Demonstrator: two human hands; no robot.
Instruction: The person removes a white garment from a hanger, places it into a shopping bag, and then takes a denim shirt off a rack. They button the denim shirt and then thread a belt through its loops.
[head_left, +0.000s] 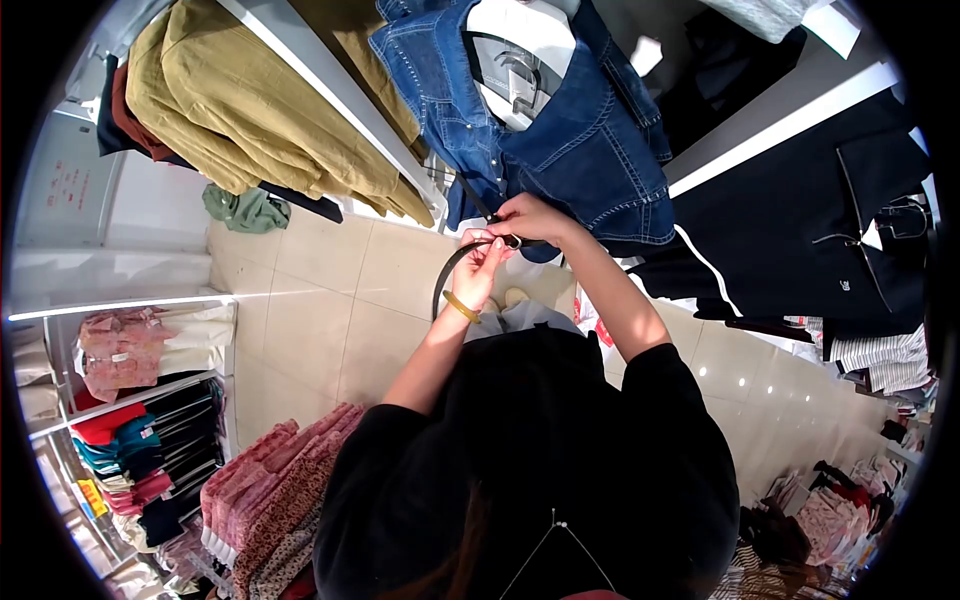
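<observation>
In the head view, both my hands meet on a black belt (441, 277) at the lower front of a blue denim garment (570, 160). My left hand (474, 270), below a yellow bangle (462, 306), pinches the belt near its buckle (513, 241). My right hand (528, 219) grips the belt from above, right beside the buckle, its fingertips close to my left ones. One end of the belt curves down to the left of my left hand. The denim garment hangs on a white form, partly hidden by its collar.
Olive shirts (250, 90) hang at upper left beside a white panel (325, 85). Dark clothes (790, 220) hang at right. Pink patterned garments (270, 480) hang at lower left, near a shelf of folded clothes (130, 450). A green cloth (247, 209) lies by the tiled floor (310, 300).
</observation>
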